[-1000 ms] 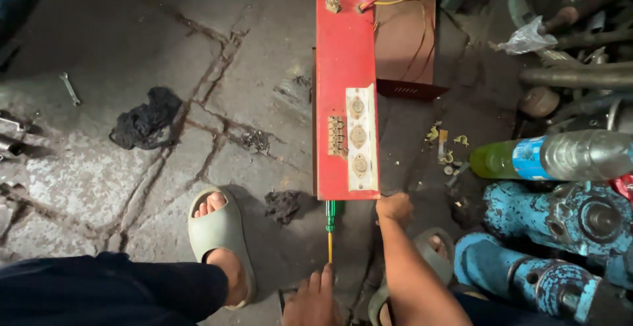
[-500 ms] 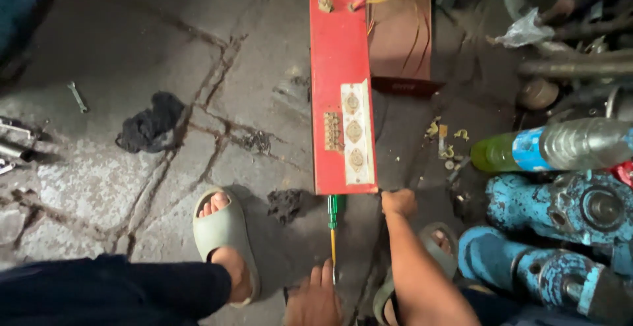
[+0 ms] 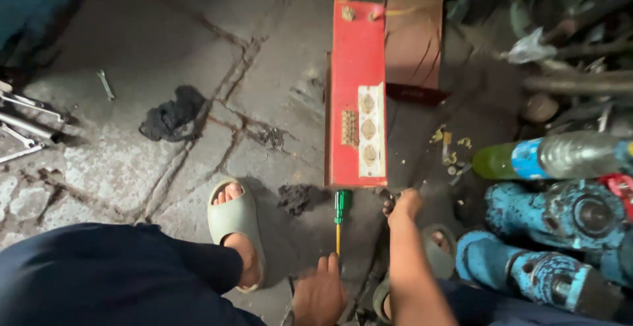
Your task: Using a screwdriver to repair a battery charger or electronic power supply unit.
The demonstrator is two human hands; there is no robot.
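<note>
Red panel box on the floor, both hands at its near end

The red box (image 3: pixel 357 95) lay as before at centre frame; the right hand (image 3: pixel 403 205) had curled at its lower corner, the left hand (image 3: pixel 320 293) pinching the green-handled screwdriver (image 3: pixel 339 217) below.

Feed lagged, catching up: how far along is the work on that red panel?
Done: the red panel lies flat on the floor, wires trailing from its far end. In hand: the right hand is at its near corner; the left hand touches the green-handled screwdriver. Left: the panel's fittings look undisturbed.
</note>
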